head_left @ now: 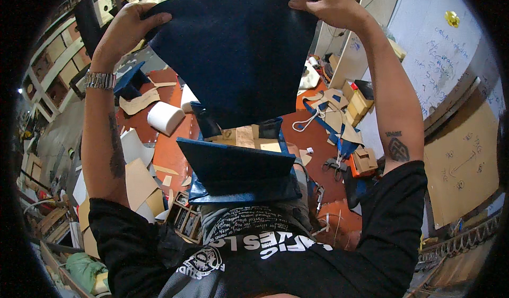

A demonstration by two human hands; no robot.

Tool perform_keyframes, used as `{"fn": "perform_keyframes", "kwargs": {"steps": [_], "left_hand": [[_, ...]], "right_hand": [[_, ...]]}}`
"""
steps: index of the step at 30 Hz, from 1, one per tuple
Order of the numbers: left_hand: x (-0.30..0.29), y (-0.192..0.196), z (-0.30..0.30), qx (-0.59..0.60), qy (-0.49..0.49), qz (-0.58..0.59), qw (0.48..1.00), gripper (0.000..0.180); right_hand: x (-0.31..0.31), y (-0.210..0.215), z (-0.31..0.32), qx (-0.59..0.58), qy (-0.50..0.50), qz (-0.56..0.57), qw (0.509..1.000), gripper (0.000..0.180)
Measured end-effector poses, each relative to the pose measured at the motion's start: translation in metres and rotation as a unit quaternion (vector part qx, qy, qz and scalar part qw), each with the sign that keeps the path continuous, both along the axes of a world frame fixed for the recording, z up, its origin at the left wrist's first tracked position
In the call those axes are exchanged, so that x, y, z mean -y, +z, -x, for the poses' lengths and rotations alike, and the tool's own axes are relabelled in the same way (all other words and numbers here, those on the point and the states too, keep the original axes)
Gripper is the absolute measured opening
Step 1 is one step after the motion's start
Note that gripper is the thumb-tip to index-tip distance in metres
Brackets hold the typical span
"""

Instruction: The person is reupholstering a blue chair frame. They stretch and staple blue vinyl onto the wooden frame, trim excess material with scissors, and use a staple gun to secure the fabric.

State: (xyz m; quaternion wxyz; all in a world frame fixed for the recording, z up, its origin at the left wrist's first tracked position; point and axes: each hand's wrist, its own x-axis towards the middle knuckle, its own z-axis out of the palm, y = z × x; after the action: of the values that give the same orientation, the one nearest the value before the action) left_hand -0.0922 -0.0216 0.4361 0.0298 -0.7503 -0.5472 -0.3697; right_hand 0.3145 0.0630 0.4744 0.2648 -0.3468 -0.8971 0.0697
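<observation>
A dark blue, leather-like sheet [233,54], wide at its top and narrower below, hangs in front of me from both hands. My left hand [126,28] pinches its upper left corner, thumb on the near face. At the upper right corner my right hand [331,3] grips it the same way. Under the sheet, at my lap, rests a dark blue covered box [249,194] with a slanted panel [236,165] on its near side. Bare wood [245,136] shows inside; the sheet and panel hide part of it.
A reddish work surface holds a white roll [166,117], card offcuts [139,101], scissors [335,164] and a small cardboard box [363,161]. A wooden tray of tools [184,218] stands at lower left. On the right leans a large cardboard sheet [462,165] beside a white wall.
</observation>
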Motion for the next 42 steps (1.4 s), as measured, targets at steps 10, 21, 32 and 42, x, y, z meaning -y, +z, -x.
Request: {"fn": "perform_keyframes", "kwargs": {"steps": [10, 21, 32, 42], "left_hand": [[-0.084, -0.11, -0.05, 0.0, -0.134, 0.192, 0.972, 0.025], [-0.102, -0.287, -0.013, 0.17, -0.098, 0.475, 0.858, 0.04], [-0.055, -0.351, 0.011, 0.293, 0.089, 0.384, 0.871, 0.027], [-0.003, -0.373, -0.034, 0.283, -0.001, 0.54, 0.793, 0.08]], "right_hand": [[-0.059, -0.067, -0.008, -0.024, -0.054, 0.041, 0.997, 0.019], [-0.175, -0.262, 0.103, -0.139, 0.134, 0.053, 0.98, 0.055], [-0.094, -0.475, -0.003, -0.269, -0.22, 0.526, 0.776, 0.064], [-0.088, -0.469, 0.04, -0.221, -0.288, 0.166, 0.917, 0.053]]}}
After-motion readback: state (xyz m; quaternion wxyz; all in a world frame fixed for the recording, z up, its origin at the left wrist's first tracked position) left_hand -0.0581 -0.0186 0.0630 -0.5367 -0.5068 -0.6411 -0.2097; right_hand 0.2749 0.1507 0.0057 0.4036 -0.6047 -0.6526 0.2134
